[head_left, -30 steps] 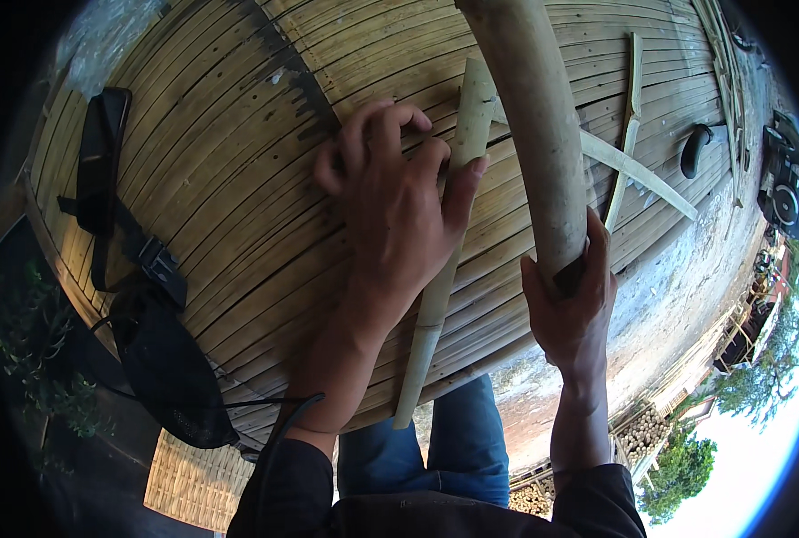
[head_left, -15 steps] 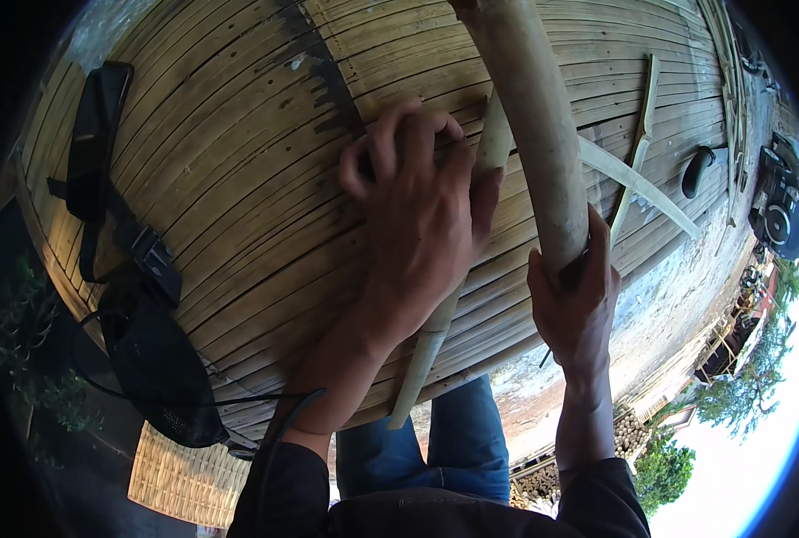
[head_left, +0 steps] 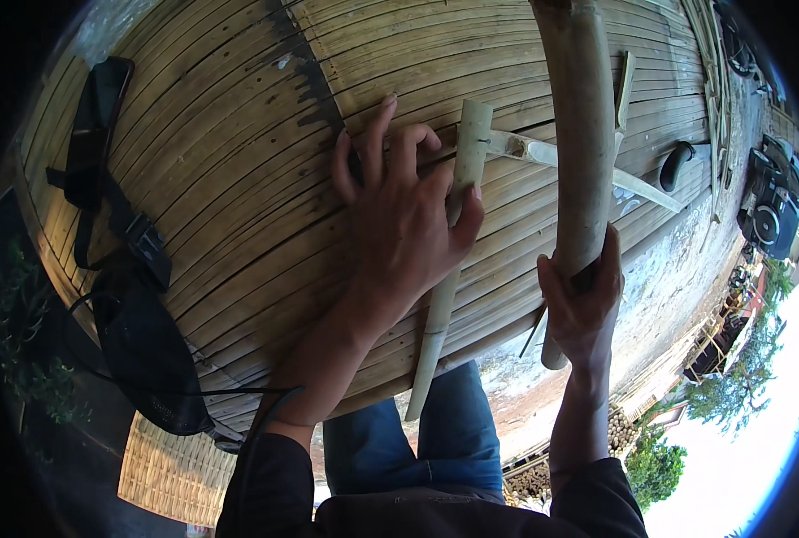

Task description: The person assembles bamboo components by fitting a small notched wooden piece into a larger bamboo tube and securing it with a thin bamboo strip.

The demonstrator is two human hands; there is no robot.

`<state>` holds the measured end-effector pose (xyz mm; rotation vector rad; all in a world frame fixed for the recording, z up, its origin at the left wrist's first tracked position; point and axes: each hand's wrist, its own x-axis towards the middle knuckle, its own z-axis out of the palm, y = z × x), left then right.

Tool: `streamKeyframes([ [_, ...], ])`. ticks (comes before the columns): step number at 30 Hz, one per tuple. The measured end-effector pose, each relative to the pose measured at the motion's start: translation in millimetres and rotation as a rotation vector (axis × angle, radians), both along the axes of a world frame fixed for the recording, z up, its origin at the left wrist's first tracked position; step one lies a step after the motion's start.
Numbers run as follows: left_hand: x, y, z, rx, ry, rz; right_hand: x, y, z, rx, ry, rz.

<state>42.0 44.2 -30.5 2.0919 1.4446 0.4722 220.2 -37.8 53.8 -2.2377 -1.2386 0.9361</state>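
Observation:
My right hand [head_left: 588, 291] is closed around a thick bamboo pole [head_left: 581, 134], whose lower end pokes out below the grip and whose far end runs past the top of the picture. Under my left hand [head_left: 406, 211] passes a thinner bamboo stick [head_left: 437, 323], lying slantwise over the slatted bamboo bench [head_left: 256, 179]. The fingers of that hand are spread and bent above the slats, while the thumb lies across the stick. A pale split bamboo strip [head_left: 646, 189] lies to the right, partly behind the pole, touching or close to the stick's far end.
A black phone-like device [head_left: 97, 125] and a black pouch with straps [head_left: 144, 350] lie at the bench's left edge. A dark curved handle [head_left: 676, 167] rests at the right. A black cable crosses my left forearm. Parked vehicles [head_left: 767, 202] stand beyond.
The pole has moved right and stands more upright, its lower end now visible below my right hand. The stick's far end has come into view. My left fingers have spread.

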Motion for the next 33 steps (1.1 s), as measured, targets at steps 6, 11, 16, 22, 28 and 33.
streamKeyframes([
  [6, 8.8, -17.8, 0.9, -0.001, 0.014, 0.056, 6.4, -9.0, 1.1, -0.118, -0.01, -0.011],
  [11, 12.1, -24.6, -3.7, 0.025, 0.018, 0.092, 6.5, -16.0, -8.2, -0.051, -0.075, 0.099],
  [16, 25.4, -34.9, -9.3, 0.078, -0.018, 0.071, 8.4, -24.3, -5.9, -0.094, -0.019, 0.01],
  [22, 40.7, -42.9, -4.5, 0.045, -0.05, 0.014, 17.3, -42.3, 1.6, -0.09, 0.051, -0.039],
  [28, 77.7, -59.8, -7.9, 0.061, -0.091, 0.036, 41.6, -53.8, 15.9, -0.099, 0.114, -0.195],
  [33, 85.8, -59.3, -12.7, 0.107, 0.003, 0.054, 67.6, -70.9, 7.8, -0.069, 0.06, -0.173],
])
